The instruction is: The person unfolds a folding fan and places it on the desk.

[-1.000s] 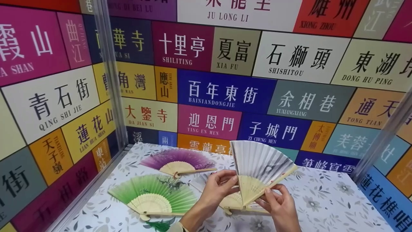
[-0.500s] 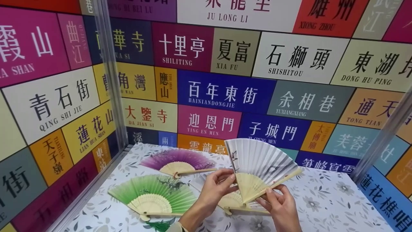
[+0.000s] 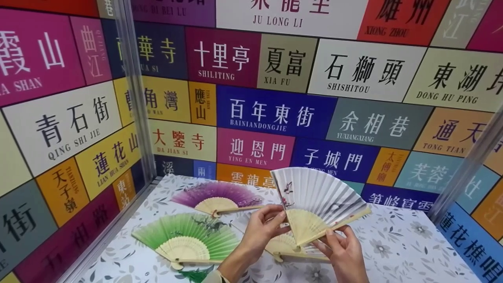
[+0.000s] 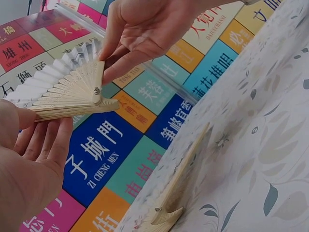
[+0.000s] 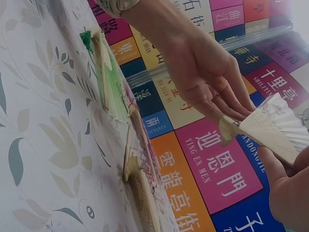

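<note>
Both hands hold a white folding fan [image 3: 318,192], partly spread, above the table. Dark ink marks and red specks show on its pleats, over pale pierced ribs [image 4: 72,92]. My left hand [image 3: 261,232] pinches the left outer rib between thumb and fingers. On the opposite guard stick, my right hand [image 3: 342,249] grips with thumb and fingertips. The pivot end points down between the hands. Beneath lies another pale fan [image 3: 285,244], spread on the table and partly hidden by the left hand and the held fan.
A green fan [image 3: 188,237] with a green tassel [image 3: 194,275] lies spread at the left. Behind it lies a spread purple fan [image 3: 220,196]. The leaf-patterned table [image 3: 393,243] meets walls of coloured sign panels [image 3: 275,110] at back and sides.
The white fan has spread wider. Its left edge has moved left with my left hand, and its right guard stick has shifted slightly right; more of the printed pleats shows.
</note>
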